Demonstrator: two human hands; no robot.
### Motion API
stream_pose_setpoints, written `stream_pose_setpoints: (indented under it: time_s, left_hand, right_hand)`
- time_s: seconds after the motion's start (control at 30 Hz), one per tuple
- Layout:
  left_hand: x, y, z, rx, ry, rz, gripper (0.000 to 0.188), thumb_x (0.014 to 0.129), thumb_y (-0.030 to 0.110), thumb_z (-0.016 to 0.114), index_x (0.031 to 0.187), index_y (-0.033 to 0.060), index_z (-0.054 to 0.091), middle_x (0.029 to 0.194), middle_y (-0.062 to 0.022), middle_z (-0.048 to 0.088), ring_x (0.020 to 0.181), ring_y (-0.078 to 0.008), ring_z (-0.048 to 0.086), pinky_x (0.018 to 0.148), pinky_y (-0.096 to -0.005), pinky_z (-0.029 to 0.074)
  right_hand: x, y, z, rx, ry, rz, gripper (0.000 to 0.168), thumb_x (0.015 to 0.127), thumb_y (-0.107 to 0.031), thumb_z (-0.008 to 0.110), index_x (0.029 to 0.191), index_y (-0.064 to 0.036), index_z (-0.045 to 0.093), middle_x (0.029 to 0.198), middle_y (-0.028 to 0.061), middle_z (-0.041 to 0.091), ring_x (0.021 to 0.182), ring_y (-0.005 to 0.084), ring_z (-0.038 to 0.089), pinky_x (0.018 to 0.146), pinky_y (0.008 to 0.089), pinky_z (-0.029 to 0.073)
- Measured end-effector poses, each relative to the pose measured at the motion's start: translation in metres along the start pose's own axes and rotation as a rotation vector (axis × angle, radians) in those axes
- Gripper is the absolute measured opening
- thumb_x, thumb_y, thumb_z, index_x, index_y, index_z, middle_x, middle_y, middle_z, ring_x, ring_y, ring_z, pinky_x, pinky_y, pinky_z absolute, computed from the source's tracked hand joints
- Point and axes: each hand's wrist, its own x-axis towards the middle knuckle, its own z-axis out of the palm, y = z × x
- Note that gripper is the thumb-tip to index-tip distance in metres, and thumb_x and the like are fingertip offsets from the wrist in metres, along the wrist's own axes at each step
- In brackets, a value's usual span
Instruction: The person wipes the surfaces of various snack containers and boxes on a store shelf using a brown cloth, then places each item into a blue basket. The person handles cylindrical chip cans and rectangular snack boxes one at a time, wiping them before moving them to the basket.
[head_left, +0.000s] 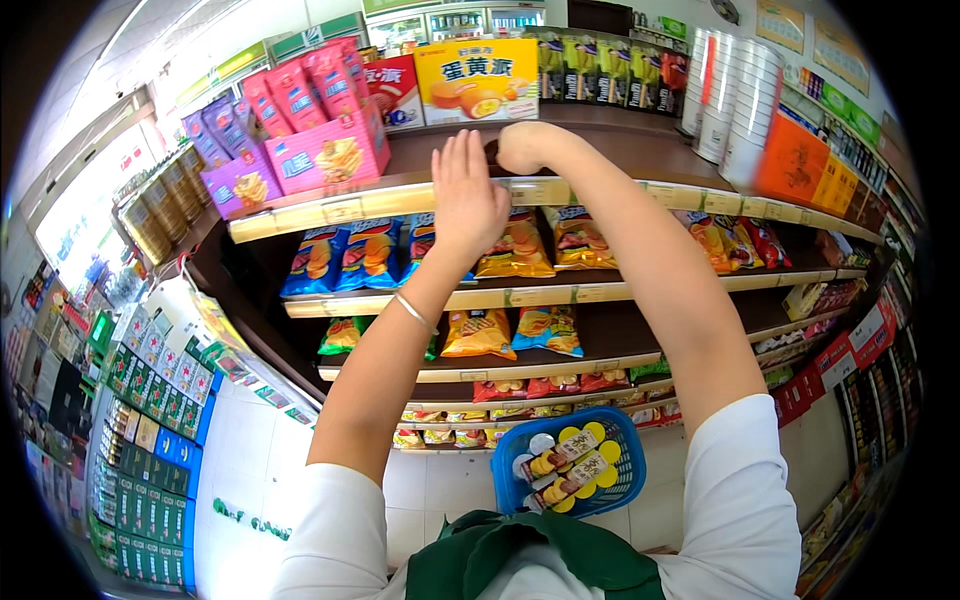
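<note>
Both my arms reach forward to the top shelf board (607, 146) of a dark brown store shelf. My left hand (466, 191) is flat, palm down, fingers pointing away, near the shelf's front edge, and no item shows in it. Just right of it, my right hand (529, 148) is curled over the board; a small dark thing shows at its left side, and whether it is held cannot be told. Behind my hands stand a yellow pie box (478, 81) and a red box (395, 91). To the left is a pink carton (328, 155) of upright snack packs.
Bagged chips (517, 247) fill parts of the lower shelves. A blue plastic basket (504, 480) with yellow-lidded snack tubes sits on the floor before me. Stacked white canisters (739, 105) stand at the top shelf's right; beer cartons (150, 390) are stacked at left.
</note>
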Motion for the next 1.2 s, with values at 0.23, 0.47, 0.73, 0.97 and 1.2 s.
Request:
stream_pose_setpoints:
  time_s: [0.23, 0.47, 0.73, 0.97, 1.2]
  left_hand:
    - [-0.032, -0.062, -0.060, -0.112, 0.052, -0.118, 0.070, 0.078, 0.006, 0.054, 0.138, -0.0107, 0.023, 0.138, -0.0306, 0.032, 0.129, -0.0452, 0.032, 0.110, -0.0451, 0.026]
    - [-0.035, -0.063, -0.068, -0.245, -0.007, -0.043, 0.063, 0.080, 0.005, 0.056, 0.135, -0.0113, 0.030, 0.139, -0.0289, 0.032, 0.128, -0.0443, 0.033, 0.108, -0.0458, 0.029]
    - [-0.022, -0.062, -0.032, 0.008, 0.005, 0.025, 0.060, 0.081, 0.015, 0.055, 0.131, -0.0124, 0.036, 0.130, -0.0276, 0.044, 0.126, -0.0408, 0.038, 0.110, -0.0493, 0.025]
    - [-0.012, -0.039, -0.009, 0.073, 0.042, 0.028, 0.060, 0.078, 0.017, 0.053, 0.129, -0.0115, 0.039, 0.130, -0.0252, 0.046, 0.124, -0.0379, 0.041, 0.109, -0.0498, 0.026]
    - [-0.021, -0.059, -0.016, 0.172, 0.094, 0.065, 0.052, 0.081, 0.015, 0.052, 0.126, -0.0095, 0.043, 0.125, -0.0227, 0.050, 0.119, -0.0367, 0.045, 0.107, -0.0489, 0.030]
  right_hand:
    - [0.075, -0.071, -0.046, 0.799, 0.477, 0.075, 0.029, 0.076, -0.020, 0.057, 0.089, 0.003, 0.069, 0.092, 0.0267, 0.064, 0.087, 0.0366, 0.064, 0.074, 0.0421, 0.051]
    - [0.092, 0.051, 0.012, 1.386, 0.619, 0.425, 0.023, 0.092, -0.019, 0.048, 0.099, -0.003, 0.062, 0.077, 0.0028, 0.061, 0.060, 0.0126, 0.052, 0.053, 0.0283, 0.042]
    - [0.090, -0.022, 0.001, 0.740, 0.164, 0.020, 0.048, 0.094, -0.031, 0.043, 0.139, -0.015, 0.045, 0.138, 0.0140, 0.048, 0.126, 0.0316, 0.046, 0.104, 0.0369, 0.035]
    - [0.181, 0.029, 0.047, 0.285, 0.156, -0.171, 0.041, 0.093, -0.025, 0.043, 0.129, -0.006, 0.046, 0.149, 0.0205, 0.027, 0.136, 0.0388, 0.030, 0.109, 0.0486, 0.031]
    - [0.104, 0.022, 0.022, 0.464, 0.018, 0.083, 0.061, 0.095, -0.050, 0.034, 0.141, -0.011, 0.040, 0.142, 0.0174, 0.041, 0.131, 0.0333, 0.040, 0.109, 0.0397, 0.030]
